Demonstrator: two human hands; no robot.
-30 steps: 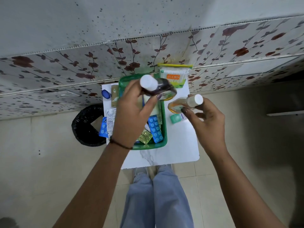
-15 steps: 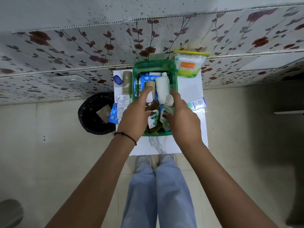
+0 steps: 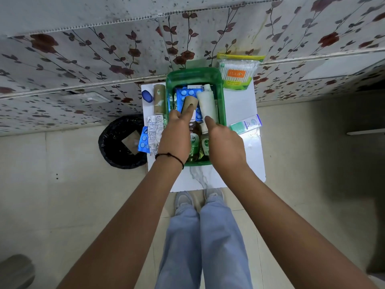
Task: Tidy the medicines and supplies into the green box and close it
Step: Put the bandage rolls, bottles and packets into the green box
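Note:
The green box (image 3: 222,105) stands open on the small white table (image 3: 239,163), its lid upright at the back. Inside lie a large brown Dettol bottle (image 3: 194,143) and a small Dettol bottle (image 3: 205,143), side by side at the near end. Behind them are a tan bandage roll (image 3: 189,101), a white bottle (image 3: 207,105) and blue blister packs (image 3: 186,92). My left hand (image 3: 176,135) rests over the large bottle's neck, one finger reaching onto the tan roll. My right hand (image 3: 224,140) lies beside the small bottle, its forefinger by the white bottle. Neither hand grips anything.
Left of the box lie a second tan roll (image 3: 159,99), a blue cap (image 3: 147,95), a silver pill strip (image 3: 154,130) and a blue blister pack (image 3: 143,141). A cotton-swab pack (image 3: 238,74) and a green-white carton (image 3: 245,126) are on the right. A black bin (image 3: 123,142) stands left of the table.
Both hands carried the two Dettol bottles down into the box and laid them there. The fingers have since let go and slid forward over the contents.

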